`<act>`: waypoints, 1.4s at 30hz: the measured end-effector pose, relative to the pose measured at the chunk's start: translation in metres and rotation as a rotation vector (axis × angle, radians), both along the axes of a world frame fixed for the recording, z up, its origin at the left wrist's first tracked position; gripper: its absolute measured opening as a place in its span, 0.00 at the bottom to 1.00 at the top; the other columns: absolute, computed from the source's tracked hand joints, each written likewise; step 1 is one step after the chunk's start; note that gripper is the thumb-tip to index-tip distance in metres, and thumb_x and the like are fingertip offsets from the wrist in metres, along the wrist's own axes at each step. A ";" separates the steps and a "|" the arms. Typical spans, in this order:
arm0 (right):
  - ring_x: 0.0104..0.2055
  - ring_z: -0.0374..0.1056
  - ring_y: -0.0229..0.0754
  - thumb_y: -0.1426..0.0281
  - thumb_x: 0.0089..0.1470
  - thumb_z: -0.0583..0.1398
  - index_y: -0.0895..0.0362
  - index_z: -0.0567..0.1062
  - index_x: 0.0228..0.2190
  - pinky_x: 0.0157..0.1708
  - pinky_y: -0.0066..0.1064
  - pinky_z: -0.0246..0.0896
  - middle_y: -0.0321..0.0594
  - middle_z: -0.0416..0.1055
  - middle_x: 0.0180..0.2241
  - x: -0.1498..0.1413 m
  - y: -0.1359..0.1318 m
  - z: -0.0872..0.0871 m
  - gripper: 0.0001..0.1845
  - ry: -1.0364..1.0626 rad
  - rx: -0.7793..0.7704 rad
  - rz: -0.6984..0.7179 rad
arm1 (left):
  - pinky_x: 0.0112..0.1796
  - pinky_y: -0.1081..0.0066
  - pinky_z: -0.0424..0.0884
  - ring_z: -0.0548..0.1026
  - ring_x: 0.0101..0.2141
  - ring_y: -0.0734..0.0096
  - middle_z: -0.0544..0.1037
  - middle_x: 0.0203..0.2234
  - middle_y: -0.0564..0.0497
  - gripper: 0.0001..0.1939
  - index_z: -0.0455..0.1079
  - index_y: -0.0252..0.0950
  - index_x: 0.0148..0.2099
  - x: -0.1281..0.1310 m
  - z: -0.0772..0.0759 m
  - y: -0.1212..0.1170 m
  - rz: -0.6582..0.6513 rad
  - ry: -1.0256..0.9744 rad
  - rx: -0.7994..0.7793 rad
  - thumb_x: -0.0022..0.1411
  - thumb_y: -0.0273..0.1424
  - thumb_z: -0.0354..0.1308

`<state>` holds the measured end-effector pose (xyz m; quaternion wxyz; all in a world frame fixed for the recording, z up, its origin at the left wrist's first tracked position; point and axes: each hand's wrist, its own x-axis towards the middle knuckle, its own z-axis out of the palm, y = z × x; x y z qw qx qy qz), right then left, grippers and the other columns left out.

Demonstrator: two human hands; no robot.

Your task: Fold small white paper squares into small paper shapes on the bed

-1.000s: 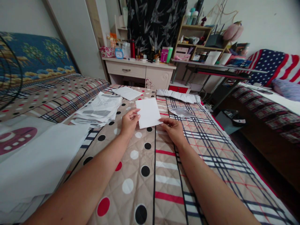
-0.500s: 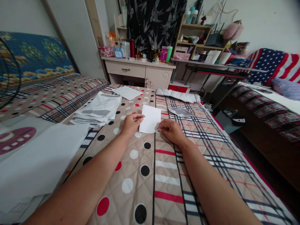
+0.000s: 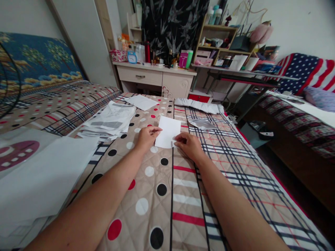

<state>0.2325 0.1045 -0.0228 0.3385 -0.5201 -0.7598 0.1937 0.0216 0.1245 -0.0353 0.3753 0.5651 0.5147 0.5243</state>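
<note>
A small white sheet of paper (image 3: 169, 131) is between my two hands, just above or on the patterned bedspread (image 3: 154, 181). My left hand (image 3: 147, 138) pinches its left edge between thumb and fingers. At the lower right corner, my right hand (image 3: 190, 143) has its fingers curled and closed on the paper. A crumpled silvery-white piece (image 3: 202, 123) lies to the right of the sheet. Beyond it is a long folded white strip (image 3: 199, 105).
On the left lie a stack of printed papers (image 3: 108, 120), another white sheet (image 3: 142, 102) and large white sheets (image 3: 49, 174) nearer me. A cluttered dresser (image 3: 140, 76) and a desk with shelves (image 3: 222, 48) stand beyond the bed. A grey bin (image 3: 255, 134) is at the right.
My right fingers have shifted slightly left, further over the paper's lower right corner. My left hand keeps its grip on the left edge.
</note>
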 end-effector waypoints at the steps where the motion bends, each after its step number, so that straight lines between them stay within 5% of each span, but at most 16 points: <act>1: 0.29 0.67 0.37 0.72 0.46 0.65 0.56 0.78 0.32 0.30 0.29 0.58 0.36 0.75 0.30 0.002 0.000 0.000 0.08 0.004 0.003 0.043 | 0.32 0.73 0.70 0.77 0.31 0.69 0.81 0.34 0.46 0.11 0.77 0.32 0.40 0.000 0.000 0.000 -0.003 0.002 -0.002 0.53 0.29 0.60; 6: 0.33 0.68 0.38 0.74 0.46 0.64 0.57 0.76 0.25 0.36 0.30 0.61 0.38 0.73 0.30 0.013 0.003 0.004 0.01 0.097 0.008 0.234 | 0.33 0.71 0.72 0.76 0.29 0.71 0.81 0.32 0.47 0.12 0.77 0.32 0.41 -0.011 0.005 0.003 -0.108 0.016 -0.089 0.55 0.26 0.57; 9: 0.34 0.68 0.39 0.76 0.45 0.63 0.57 0.76 0.25 0.37 0.32 0.62 0.38 0.73 0.30 0.015 0.004 0.005 0.03 0.128 0.020 0.218 | 0.37 0.70 0.73 0.77 0.31 0.70 0.81 0.33 0.47 0.13 0.78 0.33 0.39 -0.022 0.009 0.005 -0.290 0.048 -0.138 0.53 0.22 0.56; 14: 0.35 0.69 0.40 0.80 0.42 0.62 0.56 0.76 0.24 0.38 0.32 0.63 0.38 0.73 0.30 0.015 0.007 0.001 0.07 0.140 0.075 0.138 | 0.40 0.69 0.73 0.76 0.37 0.67 0.79 0.38 0.46 0.13 0.79 0.36 0.38 -0.032 0.016 0.001 -0.498 0.199 0.017 0.47 0.24 0.64; 23: 0.36 0.69 0.40 0.81 0.41 0.62 0.57 0.77 0.25 0.40 0.32 0.64 0.39 0.74 0.32 0.016 0.004 0.003 0.08 0.152 0.044 0.159 | 0.38 0.70 0.72 0.75 0.35 0.69 0.75 0.35 0.47 0.09 0.80 0.37 0.34 -0.027 0.009 0.001 -0.522 0.231 0.113 0.50 0.34 0.67; 30: 0.32 0.67 0.37 0.76 0.43 0.64 0.57 0.76 0.23 0.33 0.28 0.61 0.38 0.72 0.30 0.012 -0.003 0.010 0.03 0.005 0.032 0.222 | 0.36 0.68 0.74 0.75 0.39 0.68 0.64 0.57 0.45 0.05 0.80 0.39 0.32 -0.030 0.004 0.005 -0.300 0.403 0.228 0.50 0.32 0.67; 36: 0.27 0.64 0.36 0.61 0.50 0.63 0.58 0.75 0.22 0.27 0.27 0.56 0.37 0.70 0.25 0.012 -0.007 0.017 0.14 0.044 -0.068 0.243 | 0.44 0.65 0.72 0.78 0.39 0.65 0.81 0.37 0.46 0.03 0.79 0.38 0.32 -0.028 0.005 0.005 -0.415 0.301 0.206 0.54 0.30 0.64; 42: 0.26 0.64 0.37 0.54 0.54 0.58 0.59 0.77 0.22 0.27 0.28 0.57 0.38 0.70 0.22 0.010 -0.004 0.016 0.22 0.268 -0.070 0.135 | 0.45 0.65 0.72 0.79 0.38 0.64 0.82 0.35 0.47 0.05 0.78 0.37 0.32 -0.030 0.009 0.003 -0.439 0.225 0.101 0.53 0.32 0.64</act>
